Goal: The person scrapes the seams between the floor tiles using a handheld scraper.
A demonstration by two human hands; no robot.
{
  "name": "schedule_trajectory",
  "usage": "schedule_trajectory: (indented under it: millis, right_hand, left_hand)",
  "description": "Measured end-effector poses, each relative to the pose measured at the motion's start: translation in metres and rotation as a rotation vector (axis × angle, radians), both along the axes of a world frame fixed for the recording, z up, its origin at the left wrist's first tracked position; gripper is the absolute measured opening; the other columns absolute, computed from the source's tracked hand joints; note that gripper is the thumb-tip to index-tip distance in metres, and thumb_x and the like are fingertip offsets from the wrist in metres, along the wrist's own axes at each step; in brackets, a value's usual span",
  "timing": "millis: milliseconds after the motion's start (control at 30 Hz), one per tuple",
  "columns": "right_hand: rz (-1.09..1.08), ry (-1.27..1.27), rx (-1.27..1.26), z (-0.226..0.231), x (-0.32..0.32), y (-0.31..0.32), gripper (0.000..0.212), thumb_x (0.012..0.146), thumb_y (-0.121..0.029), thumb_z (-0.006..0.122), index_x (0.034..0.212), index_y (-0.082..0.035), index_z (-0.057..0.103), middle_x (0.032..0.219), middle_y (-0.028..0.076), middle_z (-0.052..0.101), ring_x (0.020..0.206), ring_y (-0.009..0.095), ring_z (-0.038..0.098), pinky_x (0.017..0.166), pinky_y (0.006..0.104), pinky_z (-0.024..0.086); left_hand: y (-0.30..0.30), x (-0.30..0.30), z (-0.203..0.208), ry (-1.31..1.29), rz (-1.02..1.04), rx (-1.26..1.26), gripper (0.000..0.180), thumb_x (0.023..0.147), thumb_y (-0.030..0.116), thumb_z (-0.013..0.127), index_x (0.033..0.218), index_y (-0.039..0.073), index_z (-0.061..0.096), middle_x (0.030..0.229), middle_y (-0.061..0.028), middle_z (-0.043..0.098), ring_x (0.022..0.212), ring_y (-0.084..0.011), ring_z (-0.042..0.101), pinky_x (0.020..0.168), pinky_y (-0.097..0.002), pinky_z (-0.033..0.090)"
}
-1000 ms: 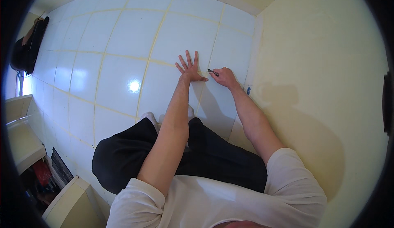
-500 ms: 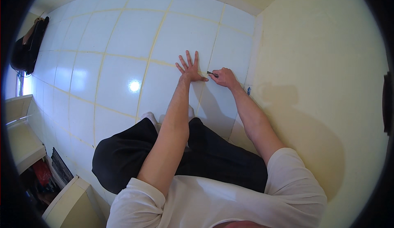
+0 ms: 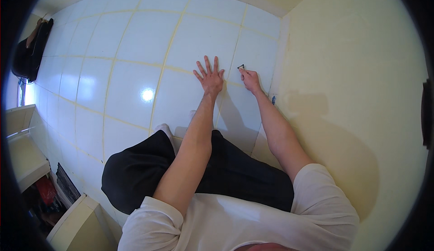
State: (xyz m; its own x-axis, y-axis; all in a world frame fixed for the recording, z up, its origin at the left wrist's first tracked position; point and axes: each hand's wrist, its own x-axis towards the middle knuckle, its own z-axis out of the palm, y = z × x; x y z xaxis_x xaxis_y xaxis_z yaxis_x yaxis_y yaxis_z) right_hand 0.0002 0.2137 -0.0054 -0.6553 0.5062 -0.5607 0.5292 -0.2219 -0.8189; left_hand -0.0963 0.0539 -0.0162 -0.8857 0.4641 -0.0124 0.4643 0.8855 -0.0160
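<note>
My left hand point(image 3: 210, 79) lies flat with spread fingers on the white floor tiles point(image 3: 190, 101). To its right, my right hand point(image 3: 250, 81) is closed around a small hand scraper point(image 3: 241, 67). The scraper's dark, triangular head points away from me, and its handle is mostly hidden in my fist. Between the two hands runs a thin, dark tile joint point(image 3: 233, 62); the scraper is just right of it. Whether its tip touches the tile I cannot tell. Other joints point(image 3: 159, 92) are filled with yellowish grout.
A cream wall point(image 3: 352, 70) rises close along my right side. My bent legs in black cloth point(image 3: 244, 174) are below my arms. A black case-like object point(image 3: 34, 52) stands far left. Cream furniture with an open compartment point(image 3: 45, 196) is at the lower left.
My right hand has lifted the scraper away from the joint, and its head now points up and away. My left hand has turned slightly, its thumb now nearer the fingers.
</note>
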Motion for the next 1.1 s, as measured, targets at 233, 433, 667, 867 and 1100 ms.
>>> schedule_trajectory:
  millis: [233, 433, 667, 867, 1100]
  right_hand:
    - [-0.040, -0.007, 0.032, -0.013, 0.023, 0.014, 0.047, 0.095, -0.042, 0.064, 0.061, -0.010, 0.053, 0.047, -0.005, 0.038, 0.035, 0.007, 0.033, 0.034, 0.0273, 0.023]
    - [0.004, 0.020, 0.028, 0.006, -0.005, -0.003, 0.048, 0.094, -0.041, 0.065, 0.061, -0.009, 0.054, 0.047, -0.005, 0.039, 0.036, 0.007, 0.034, 0.035, 0.0274, 0.024]
    - [-0.022, -0.042, -0.016, -0.010, 0.022, 0.015, 0.048, 0.092, -0.040, 0.066, 0.060, -0.006, 0.057, 0.052, -0.001, 0.047, 0.046, 0.009, 0.042, 0.044, 0.0295, 0.032]
    - [-0.009, 0.046, 0.008, 0.001, -0.009, -0.005, 0.046, 0.094, -0.039, 0.065, 0.061, -0.009, 0.055, 0.047, -0.005, 0.040, 0.036, 0.007, 0.033, 0.035, 0.0273, 0.023]
    - [-0.041, -0.022, 0.010, -0.014, 0.022, 0.013, 0.047, 0.094, -0.039, 0.065, 0.060, -0.009, 0.055, 0.047, -0.005, 0.040, 0.036, 0.007, 0.034, 0.035, 0.0271, 0.023]
  left_hand:
    - [0.025, 0.023, 0.042, -0.242, -0.005, -0.012, 0.080, 0.095, 0.065, 0.042, 0.159, 0.032, 0.009, 0.166, -0.0094, -0.010, 0.149, -0.0439, -0.016, 0.114, -0.0668, -0.010]
    - [0.004, -0.001, 0.002, 0.394, 0.049, -0.081, 0.101, 0.082, 0.078, 0.051, 0.159, 0.033, 0.005, 0.166, -0.0083, -0.013, 0.149, -0.0422, -0.018, 0.113, -0.0656, -0.014]
    - [0.026, 0.022, 0.046, -0.418, 0.051, 0.058, 0.080, 0.095, 0.064, 0.044, 0.159, 0.033, 0.008, 0.166, -0.0079, -0.008, 0.148, -0.0443, -0.016, 0.112, -0.0692, -0.011]
    - [0.007, -0.004, -0.005, 0.381, 0.059, -0.069, 0.100, 0.084, 0.074, 0.054, 0.159, 0.032, 0.003, 0.166, -0.0084, -0.012, 0.149, -0.0422, -0.018, 0.112, -0.0677, -0.012]
    - [0.033, 0.020, 0.037, -0.454, 0.062, 0.109, 0.091, 0.089, 0.069, 0.051, 0.159, 0.032, 0.006, 0.165, -0.0138, -0.009, 0.147, -0.0485, -0.017, 0.110, -0.0712, -0.011]
